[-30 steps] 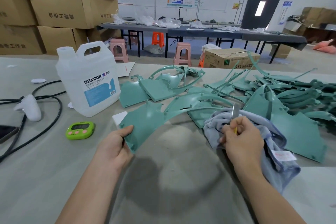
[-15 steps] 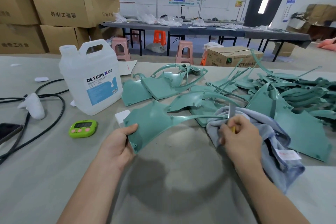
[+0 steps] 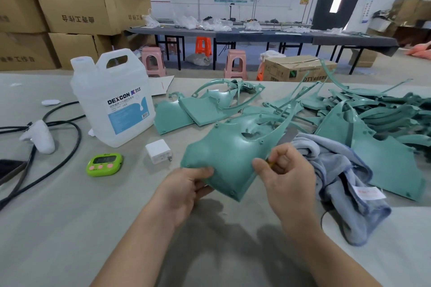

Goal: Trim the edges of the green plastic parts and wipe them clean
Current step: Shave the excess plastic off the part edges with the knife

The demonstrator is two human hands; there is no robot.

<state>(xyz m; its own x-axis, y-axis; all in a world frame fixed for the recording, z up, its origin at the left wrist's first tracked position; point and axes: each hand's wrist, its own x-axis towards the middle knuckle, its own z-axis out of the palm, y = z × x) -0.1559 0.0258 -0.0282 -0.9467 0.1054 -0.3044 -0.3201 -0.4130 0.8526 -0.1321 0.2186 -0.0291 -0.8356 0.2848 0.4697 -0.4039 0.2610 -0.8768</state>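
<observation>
Grey table (image 3: 70, 228) holds jug (image 3: 112, 100), timer (image 3: 104, 164), cloth (image 3: 338, 170) beside green part (image 3: 224, 156); blade (image 3: 289, 135) seemingly half-hidden.

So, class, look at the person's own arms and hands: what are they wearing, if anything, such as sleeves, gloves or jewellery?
Nothing worn shows. The left hand and right hand are bare: no gloves, rings or plasters. The left forearm and right forearm are bare too, with no sleeve, watch or band up to the picture's lower edge.
</observation>
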